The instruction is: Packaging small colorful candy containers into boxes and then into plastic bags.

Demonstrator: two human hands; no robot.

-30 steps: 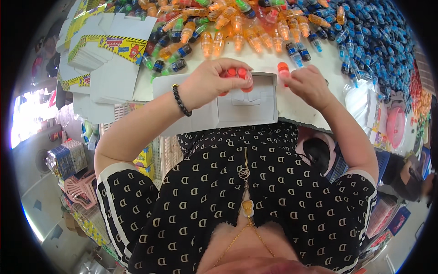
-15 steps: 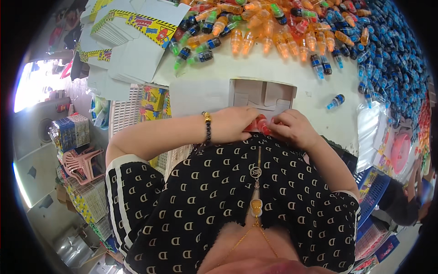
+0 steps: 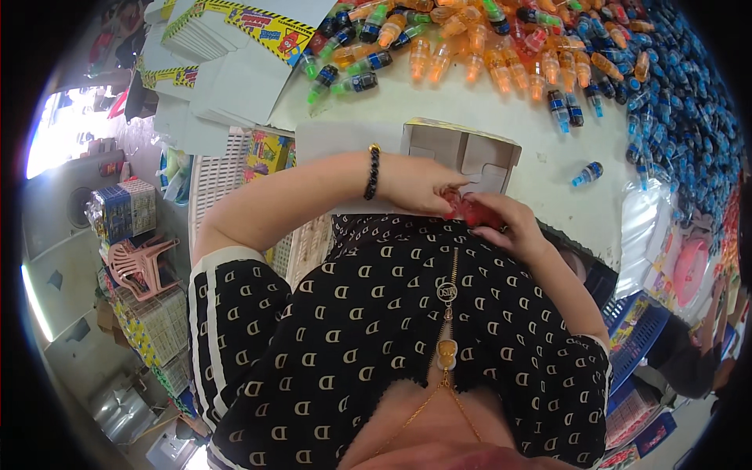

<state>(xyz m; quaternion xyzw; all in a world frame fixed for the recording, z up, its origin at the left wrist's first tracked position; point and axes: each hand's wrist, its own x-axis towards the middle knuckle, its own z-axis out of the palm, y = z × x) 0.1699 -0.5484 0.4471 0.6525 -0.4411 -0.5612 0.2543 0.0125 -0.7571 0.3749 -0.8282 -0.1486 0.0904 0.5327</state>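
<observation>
Just above centre frame, our left hand and right hand meet, fingers curled together around a cluster of small red bottles. These sit at the near edge of the white table, right below the open white box. One blue bottle lies to the right.

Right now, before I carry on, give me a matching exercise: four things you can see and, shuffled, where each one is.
Things:
1. red bottles
2. open white box
3. lone blue bottle
4. flat printed cartons

Places:
A. stacked at the table's far left
B. held between both hands, at the near table edge
C. lying alone on the table, right of the box
D. on the table just beyond the hands

Pairs: 1-B, 2-D, 3-C, 4-A. The left hand and right hand meet around the red bottles.
</observation>
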